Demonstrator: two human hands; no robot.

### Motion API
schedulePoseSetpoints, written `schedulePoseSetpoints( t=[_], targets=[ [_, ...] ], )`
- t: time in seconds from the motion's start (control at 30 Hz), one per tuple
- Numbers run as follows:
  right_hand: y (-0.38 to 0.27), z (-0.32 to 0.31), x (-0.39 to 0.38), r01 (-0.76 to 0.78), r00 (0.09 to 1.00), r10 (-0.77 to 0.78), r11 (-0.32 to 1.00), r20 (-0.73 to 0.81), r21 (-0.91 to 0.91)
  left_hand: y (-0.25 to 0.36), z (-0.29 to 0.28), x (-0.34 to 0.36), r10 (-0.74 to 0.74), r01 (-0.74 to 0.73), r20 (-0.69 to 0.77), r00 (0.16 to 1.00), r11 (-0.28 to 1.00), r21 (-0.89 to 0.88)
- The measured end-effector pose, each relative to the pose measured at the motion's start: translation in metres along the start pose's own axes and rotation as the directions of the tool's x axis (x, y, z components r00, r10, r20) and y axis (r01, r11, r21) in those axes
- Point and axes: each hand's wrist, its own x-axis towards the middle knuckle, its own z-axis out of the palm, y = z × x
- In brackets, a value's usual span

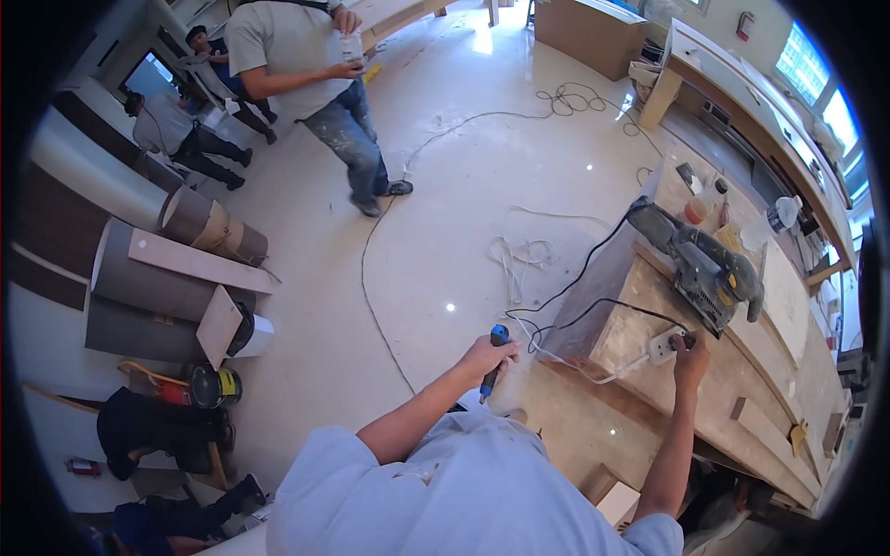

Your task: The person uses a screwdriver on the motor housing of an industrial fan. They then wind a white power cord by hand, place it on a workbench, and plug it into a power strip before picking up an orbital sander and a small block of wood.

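My left hand [489, 360] is closed around a slim blue-and-black handheld tool [489, 375] with a narrow tip pointing down, held in front of my shirt. What kind of tool it is, I cannot make out. Over at the workbench [640, 296], my right hand [691, 357] grips a black plug [687, 340] at a white power strip [663, 347] by the bench edge. My fingers partly hide the plug, so I cannot tell how deep it sits. Just beyond lies a dusty grey-and-black power tool [705, 269], its black cord hanging over the edge.
White cable [514, 259] lies loosely on the floor, and a long dark cord [371, 278] runs across it. A person [315, 83] stands ahead holding a small container. Rolled sheets [153, 273] and a paint can [213, 385] stand at left. Bottles [697, 211] sit on the bench.
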Motion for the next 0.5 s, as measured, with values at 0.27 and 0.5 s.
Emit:
schedulePoseSetpoints(
  t=[0.27, 0.5],
  targets=[
    [0.039, -0.016, -0.002, -0.033, 0.993, 0.043, 0.995, 0.108, -0.09, -0.016, 0.011, 0.022, -0.102, 0.117, -0.085, 0.991, 0.976, 0.184],
    [-0.035, -0.014, -0.016, -0.022, 0.922, 0.049, 0.997, -0.385, 0.073, 0.099, 0.224, 0.079, 0.683, -0.651, 0.595, 0.424, -0.228, 0.724]
  ],
)
